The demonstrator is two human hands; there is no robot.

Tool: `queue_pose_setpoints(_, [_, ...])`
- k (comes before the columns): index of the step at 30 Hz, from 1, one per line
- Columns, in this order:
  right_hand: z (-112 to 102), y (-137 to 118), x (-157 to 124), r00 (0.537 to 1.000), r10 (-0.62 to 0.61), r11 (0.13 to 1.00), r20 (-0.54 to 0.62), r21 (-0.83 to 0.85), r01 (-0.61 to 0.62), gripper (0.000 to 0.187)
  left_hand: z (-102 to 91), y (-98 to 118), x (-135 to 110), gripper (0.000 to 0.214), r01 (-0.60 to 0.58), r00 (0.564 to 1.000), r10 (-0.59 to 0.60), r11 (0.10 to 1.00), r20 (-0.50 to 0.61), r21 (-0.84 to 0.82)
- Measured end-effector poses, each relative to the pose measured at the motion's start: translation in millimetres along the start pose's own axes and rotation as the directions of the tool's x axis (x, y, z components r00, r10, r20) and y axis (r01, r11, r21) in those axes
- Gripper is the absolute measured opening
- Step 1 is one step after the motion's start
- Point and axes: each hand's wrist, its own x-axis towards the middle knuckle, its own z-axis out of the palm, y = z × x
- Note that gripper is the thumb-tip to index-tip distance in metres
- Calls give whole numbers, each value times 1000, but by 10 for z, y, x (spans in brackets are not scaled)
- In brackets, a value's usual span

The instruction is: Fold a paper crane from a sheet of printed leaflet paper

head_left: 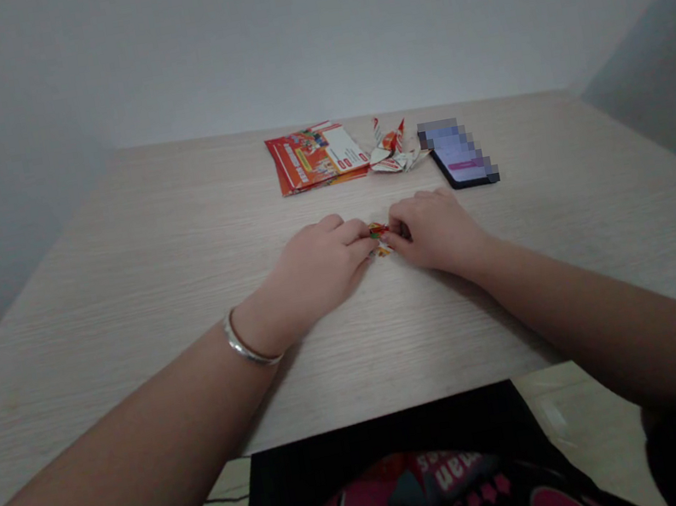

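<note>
Both hands meet low over the middle of the table, with a small piece of folded, colourful printed paper (379, 231) between them. My left hand (332, 258) has its fingers closed on the paper's left side; a silver bangle (241, 342) circles that wrist. On the right side, my right hand (434, 228) pinches the same piece between thumb and fingers. Red, green, yellow and white patches show on the paper, but the fingers cover most of it.
Beyond my hands lies a stack of red-orange printed leaflets (315, 157). Beside it sits a folded paper figure with pointed tips (395, 148), like a crane. A phone (457, 155) with a lit screen rests to its right. The pale wooden table (146, 233) ends at a wall.
</note>
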Motion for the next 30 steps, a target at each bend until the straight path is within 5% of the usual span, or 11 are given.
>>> queue_pose_setpoints(11, [29, 82, -9, 999, -30, 997, -35, 74, 33, 23, -9, 81, -15, 36, -21, 999, 18, 996, 41, 81])
queue_pose_setpoints(15, [-48, 246, -41, 977, -213, 953, -17, 218, 212, 14, -66, 100, 0, 37, -38, 997, 35, 998, 68, 44])
queue_pose_setpoints(19, [-138, 338, -91, 939, -344, 928, 0, 149, 340, 22, -103, 102, 12, 40, -34, 995, 33, 999, 96, 2])
queue_pose_setpoints(30, [-262, 356, -141, 920, -387, 921, 54, -27, 389, 26, -161, 131, 48, 42, -28, 990, 25, 999, 136, 17])
